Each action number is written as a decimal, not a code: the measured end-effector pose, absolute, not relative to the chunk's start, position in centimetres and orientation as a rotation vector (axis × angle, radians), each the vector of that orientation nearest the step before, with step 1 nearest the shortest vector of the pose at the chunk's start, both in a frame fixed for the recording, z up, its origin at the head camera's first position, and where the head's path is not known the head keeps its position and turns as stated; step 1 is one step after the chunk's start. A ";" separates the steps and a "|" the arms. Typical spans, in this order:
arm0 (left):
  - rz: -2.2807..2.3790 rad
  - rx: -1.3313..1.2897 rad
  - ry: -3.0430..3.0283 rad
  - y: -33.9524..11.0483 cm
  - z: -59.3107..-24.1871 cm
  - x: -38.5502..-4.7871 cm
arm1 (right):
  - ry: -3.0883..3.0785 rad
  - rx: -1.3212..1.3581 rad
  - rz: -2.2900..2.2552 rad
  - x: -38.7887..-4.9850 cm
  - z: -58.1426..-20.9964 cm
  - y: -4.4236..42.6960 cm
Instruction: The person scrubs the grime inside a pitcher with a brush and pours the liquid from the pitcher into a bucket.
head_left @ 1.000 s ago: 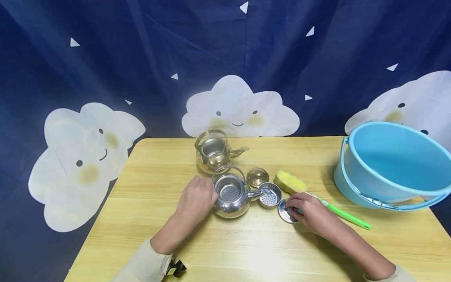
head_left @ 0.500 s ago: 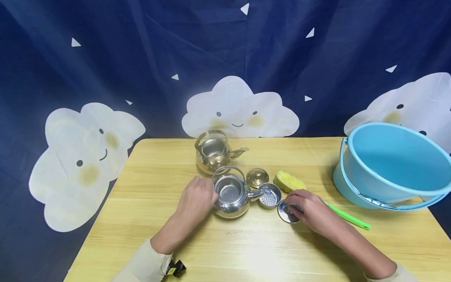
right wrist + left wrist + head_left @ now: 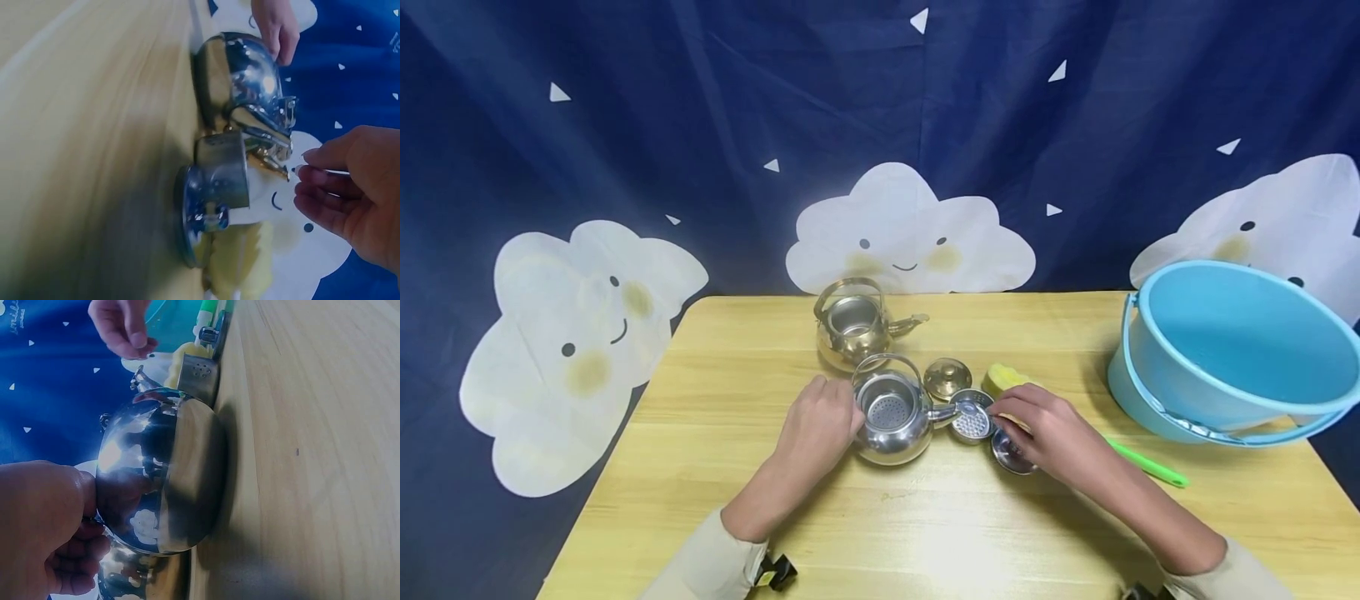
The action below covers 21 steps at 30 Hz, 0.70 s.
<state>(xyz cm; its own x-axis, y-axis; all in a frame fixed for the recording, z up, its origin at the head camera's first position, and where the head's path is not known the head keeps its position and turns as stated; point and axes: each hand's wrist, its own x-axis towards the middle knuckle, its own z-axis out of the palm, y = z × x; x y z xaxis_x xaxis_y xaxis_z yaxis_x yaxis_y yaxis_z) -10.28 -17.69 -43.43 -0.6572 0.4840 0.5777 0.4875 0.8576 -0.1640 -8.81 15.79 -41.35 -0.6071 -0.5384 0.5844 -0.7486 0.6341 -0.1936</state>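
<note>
My left hand (image 3: 822,417) holds the upper left side of a silver teapot (image 3: 895,447), whose top is uncovered and shows a perforated inside. The exact grip is partly hidden, though its fingers look curled at the rim in the left wrist view. Over the small round metal strainer (image 3: 973,423), my right hand (image 3: 1045,425) hovers with loosely bent fingers and nothing between them. The strainer stands on the table beside the spout. A silver lid (image 3: 187,215) lies next to it, knob up, partly under the right hand in the head view.
Behind the silver teapot stands a gold teapot (image 3: 838,343), with a gold lid (image 3: 947,377) to its right. A yellow sponge brush (image 3: 1002,377) with a green handle (image 3: 1150,464) lies beyond the right hand. A large blue bucket (image 3: 1157,392) occupies the table's right side.
My right hand has let go of the silver lid's knob and moved left and slightly up, toward the strainer. The lid stays on the table. My left hand keeps its place.
</note>
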 end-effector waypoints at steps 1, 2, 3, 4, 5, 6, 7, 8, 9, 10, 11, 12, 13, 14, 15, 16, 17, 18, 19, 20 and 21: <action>-0.005 -0.703 -2.399 -17.7 -43.4 -10.3 | -2.373 1.015 0.584 -8.9 -41.2 15.6; -0.003 -0.702 -2.400 -17.7 -43.5 -10.3 | -2.370 1.020 0.584 -8.9 -41.1 15.3; 0.000 -0.702 -2.402 -17.7 -43.5 -10.3 | -2.366 1.026 0.587 -9.0 -40.9 15.1; 0.001 -0.701 -2.405 -17.7 -43.5 -10.3 | -2.361 1.032 0.593 -9.0 -40.8 14.8; 0.003 -0.701 -2.406 -17.7 -43.5 -10.3 | -2.359 1.037 0.597 -9.0 -40.7 14.6; 0.005 -0.702 -2.406 -17.7 -43.5 -10.3 | -2.356 1.043 0.601 -9.1 -40.6 14.3; 0.010 -0.703 -2.405 -17.7 -43.5 -10.3 | -2.355 1.050 0.609 -9.1 -40.6 14.1; 0.012 -0.704 -2.404 -17.7 -43.5 -10.3 | -2.352 1.057 0.620 -9.2 -40.5 13.8; 0.019 -0.705 -2.404 -17.7 -43.5 -10.3 | -2.349 1.064 0.629 -9.2 -40.5 13.5; 0.025 -0.706 -2.403 -17.7 -43.4 -10.3 | -2.347 1.072 0.636 -9.3 -40.5 13.2; 0.030 -0.707 -2.402 -17.7 -43.4 -10.2 | -2.345 1.082 0.642 -9.4 -40.4 12.9; 0.034 -0.709 -2.402 -17.7 -43.4 -10.2 | -2.341 1.094 0.646 -9.5 -40.4 12.6; 0.038 -0.711 -2.401 -17.7 -43.4 -10.2 | -2.336 1.106 0.649 -9.5 -40.4 12.4; 0.039 -0.711 -2.403 -17.7 -43.4 -10.2 | -2.330 1.119 0.650 -9.6 -40.4 12.1; 0.041 -0.711 -2.402 -17.7 -43.3 -10.2 | -2.328 1.129 0.644 -9.6 -40.4 11.7; 0.040 -0.713 -2.400 -17.7 -43.3 -10.2 | -2.325 1.141 0.637 -9.7 -40.3 11.5; 0.036 -0.714 -2.397 -17.7 -43.3 -10.2 | -2.321 1.150 0.628 -9.7 -40.3 11.2; 0.034 -0.716 -2.393 -17.7 -43.3 -10.2 | -2.322 1.156 0.615 -9.7 -40.3 10.9; 0.033 -0.717 -2.388 -17.7 -43.3 -10.2 | -2.321 1.163 0.605 -9.7 -40.2 10.6; 0.031 -0.719 -2.383 -17.7 -43.3 -10.2 | -2.322 1.170 0.591 -9.7 -40.1 10.3; 0.033 -0.720 -2.376 -17.6 -43.3 -10.2 | -2.324 1.174 0.578 -9.7 -40.1 10.0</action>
<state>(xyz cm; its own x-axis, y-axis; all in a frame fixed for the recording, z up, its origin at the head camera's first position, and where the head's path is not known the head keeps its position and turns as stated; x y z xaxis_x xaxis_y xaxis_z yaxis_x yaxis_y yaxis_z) -10.20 -17.65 -43.27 -0.6405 0.5049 0.5786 0.4885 0.8493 -0.2002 -9.72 10.04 -40.08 -0.5235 -0.6255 0.5785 -0.8236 0.5453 -0.1557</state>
